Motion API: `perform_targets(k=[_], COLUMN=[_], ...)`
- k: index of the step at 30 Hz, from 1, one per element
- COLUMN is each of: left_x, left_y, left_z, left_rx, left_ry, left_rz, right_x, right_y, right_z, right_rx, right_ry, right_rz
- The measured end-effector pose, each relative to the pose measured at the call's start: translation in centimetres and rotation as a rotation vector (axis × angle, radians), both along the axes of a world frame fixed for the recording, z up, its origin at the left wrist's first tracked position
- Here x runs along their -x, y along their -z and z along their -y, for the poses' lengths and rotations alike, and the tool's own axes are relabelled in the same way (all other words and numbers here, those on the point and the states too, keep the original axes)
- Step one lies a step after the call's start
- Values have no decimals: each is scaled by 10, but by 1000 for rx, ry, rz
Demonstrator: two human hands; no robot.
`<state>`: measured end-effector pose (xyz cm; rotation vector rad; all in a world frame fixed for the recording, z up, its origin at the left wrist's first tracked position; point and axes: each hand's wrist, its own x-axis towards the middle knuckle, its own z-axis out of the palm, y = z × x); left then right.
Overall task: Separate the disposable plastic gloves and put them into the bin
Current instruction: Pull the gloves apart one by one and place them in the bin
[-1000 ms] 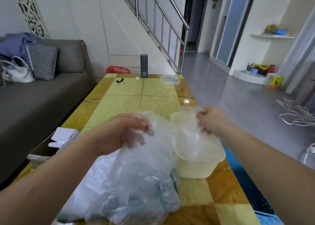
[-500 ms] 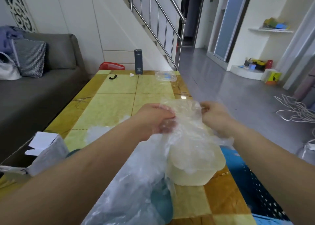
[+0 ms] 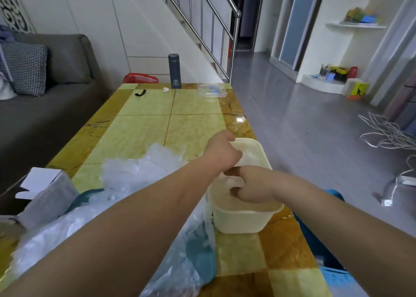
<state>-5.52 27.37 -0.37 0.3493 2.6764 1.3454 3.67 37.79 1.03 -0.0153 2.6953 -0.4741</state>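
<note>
I see bench (image 3: 157, 127) middle free, up to flask (image 3: 174, 71) and clear tray (image 3: 212, 90) at far edge. Plastic heap (image 3: 139, 175) and cardboard box (image 3: 45, 190) block left side. Left hand (image 3: 221, 153) and right hand (image 3: 249, 187), gripping gloves (image 3: 231, 180), crowd bin (image 3: 243, 220) mouth.

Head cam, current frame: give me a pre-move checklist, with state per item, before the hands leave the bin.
1. Cream rectangular plastic bin upright on the yellow tiled table: ok.
2. Bin's margin to the table's right edge: not ok, it sits close.
3. Left hand at the far rim, right hand inside the bin: ok.
4. Thin clear plastic glove fully inside: cannot tell, the hands cover it; the right hand's fingers curl into it.
5. Left hand's grip: cannot tell, fingers hidden.
6. Pile of clear plastic gloves lying left of the bin: ok.
</note>
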Motion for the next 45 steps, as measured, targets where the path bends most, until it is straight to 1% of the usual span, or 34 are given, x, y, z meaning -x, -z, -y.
perform_targets(k=[1,3,5,7,9,13,16,18,20,21,22,23,24,26,28,29,31,33,35,37,39,40,41,42,43,45], left_x=[-4,-17,-35,-60,-87,-141,-174,-186,-190,-190,-189,-189,-190,-193,-196,-196,-196,-198,-201,-201,-200,-200,-201,-203,-208,-215], left_y=[-3,-9,-14,-14,-9,12,42,64,79,83,86,86,84,72,55,45,29,18,12,12,20,27,34,42,51,69], left_z=[8,32,65,103,136,189,205,212,216,221,223,226,231,238,246,252,258,258,257,253,250,249,248,249,251,256], left_rx=[-50,-84,-85,-49,72,436,705,758,724,702,669,615,531,300,91,-6,-202,-313,-340,-418,-521,-506,-426,-306,-171,132], left_ry=[-4,8,15,41,123,336,426,443,437,426,415,399,376,316,252,223,189,180,175,153,30,-52,-90,-61,38,324], left_rz=[-66,-217,-283,-292,-255,-93,15,8,-49,-77,-88,-92,-94,-82,-12,53,221,312,320,334,332,264,155,56,-6,-32], right_x=[7,19,27,30,29,8,-18,-40,-60,-70,-78,-85,-92,-104,-112,-115,-117,-117,-116,-115,-116,-117,-117,-116,-116,-114], right_y=[9,23,32,36,34,7,-8,-10,-9,-8,-5,0,2,7,7,7,7,8,9,14,17,18,19,21,21,21], right_z=[5,13,22,29,33,46,62,79,93,99,103,107,111,115,116,118,124,133,142,144,142,140,137,134,132,127], right_rx=[-16,-77,-119,-131,-99,-47,-1,-3,-30,-9,34,95,171,334,441,471,524,589,678,761,836,848,826,790,760,751], right_ry=[-10,-48,-36,-12,26,134,164,143,96,57,21,-17,-48,-91,-126,-141,-119,-49,23,88,196,260,315,356,384,405], right_rz=[8,54,137,174,132,-48,-175,-280,-462,-560,-614,-622,-569,-366,-182,-137,-133,-197,-241,-250,-295,-336,-388,-441,-491,-550])
